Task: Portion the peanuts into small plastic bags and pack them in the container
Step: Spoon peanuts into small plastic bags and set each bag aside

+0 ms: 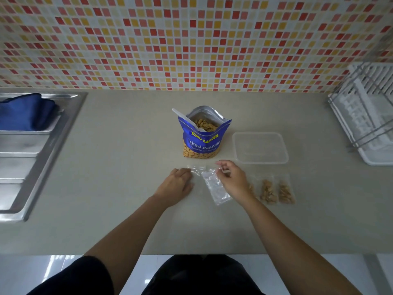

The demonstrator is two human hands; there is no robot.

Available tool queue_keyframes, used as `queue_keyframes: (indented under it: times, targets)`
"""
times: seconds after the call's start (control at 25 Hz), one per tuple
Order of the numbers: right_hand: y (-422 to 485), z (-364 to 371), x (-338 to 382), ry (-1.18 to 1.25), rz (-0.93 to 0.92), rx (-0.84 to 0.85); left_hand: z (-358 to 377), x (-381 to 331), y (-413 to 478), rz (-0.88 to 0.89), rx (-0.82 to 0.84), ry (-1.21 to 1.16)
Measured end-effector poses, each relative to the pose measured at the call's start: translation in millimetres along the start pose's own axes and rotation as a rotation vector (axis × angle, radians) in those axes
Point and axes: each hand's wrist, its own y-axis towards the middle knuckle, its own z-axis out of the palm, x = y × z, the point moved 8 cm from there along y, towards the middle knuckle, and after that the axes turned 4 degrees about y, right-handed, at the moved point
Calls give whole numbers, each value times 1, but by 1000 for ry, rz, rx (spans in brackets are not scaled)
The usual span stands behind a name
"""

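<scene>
We see an open blue peanut bag (202, 135) standing upright near the middle of the counter (119, 167), its mouth spread and peanuts showing inside, and just to its right a clear plastic container (260, 147) sitting empty toward the counter's right side. Nearer the front edge, our left hand (176, 184) lies palm down with fingers loosely curled, its fingertips pressing the end of a flat stack of empty small bags (196, 168). Our right hand (231, 177) pinches the top of one empty small plastic bag (215, 187) between thumb and fingers, the bag trailing toward the front edge. Right of that hand lie filled small bags (276, 191) of peanuts, side by side, one partly hidden behind the wrist
</scene>
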Motion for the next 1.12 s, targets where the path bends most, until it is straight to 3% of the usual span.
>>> queue_keyframes:
  times: [0.12,0.24,0.36,0.48,0.68,0.8,0.96,1.12]
  targets:
    - [-6,-8,17,138,-29,44,-17,0,-5,-41,-104,-68]
    - [-8,-11,35,145,-92,91,-60,-5,-6,-208,-317,-393]
    - [-6,-12,52,186,-143,122,-75,-19,9,-233,-162,-802]
    - [-2,-20,70,185,-197,137,-82,-36,16,-155,-28,-905]
    - [-1,-34,76,118,-173,169,-98,-45,18,-236,-96,-1213]
    - [1,-42,80,206,-157,178,-102,-56,17,-233,-21,-1436]
    - [2,-49,97,190,-232,208,-106,-70,19,-213,96,-1550]
    - [2,-56,113,116,-280,231,-113,-70,23,-260,55,-1562]
